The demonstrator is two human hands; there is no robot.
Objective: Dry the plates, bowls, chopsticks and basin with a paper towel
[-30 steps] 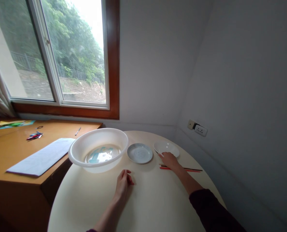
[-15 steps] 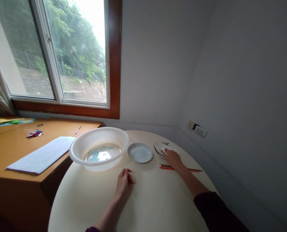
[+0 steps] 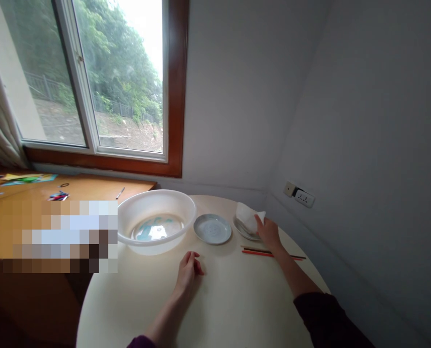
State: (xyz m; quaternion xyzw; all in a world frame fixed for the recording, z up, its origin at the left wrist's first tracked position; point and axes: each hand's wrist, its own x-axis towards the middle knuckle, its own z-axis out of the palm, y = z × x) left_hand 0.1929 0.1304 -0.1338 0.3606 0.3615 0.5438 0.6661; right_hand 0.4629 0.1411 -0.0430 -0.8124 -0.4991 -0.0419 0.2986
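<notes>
My right hand (image 3: 269, 233) is closed on a thin white sheet (image 3: 250, 217), which looks like tissue or soft cloth. The sheet is lifted above a white dish (image 3: 242, 229) and hides part of it. A light grey-blue plate (image 3: 212, 229) lies to the left of this dish. My left hand (image 3: 189, 271) rests on the pale round table (image 3: 222, 299), nearer to me than the plate. Its fingers are loosely curled, with a gap by the thumb and nothing visible in them.
A big white translucent basin (image 3: 157, 244) stands left of the plate. Red and dark chopsticks (image 3: 256, 252) lie beneath my right forearm. The brown desk (image 3: 102, 186) at left carries a pen (image 3: 120, 193) and a blurred-out patch. A wall socket (image 3: 304, 197) is at right.
My right hand has moved slightly right and drawn up the white sheet, which now shows a raised corner. My left hand stays in place. The view has shifted a little.
</notes>
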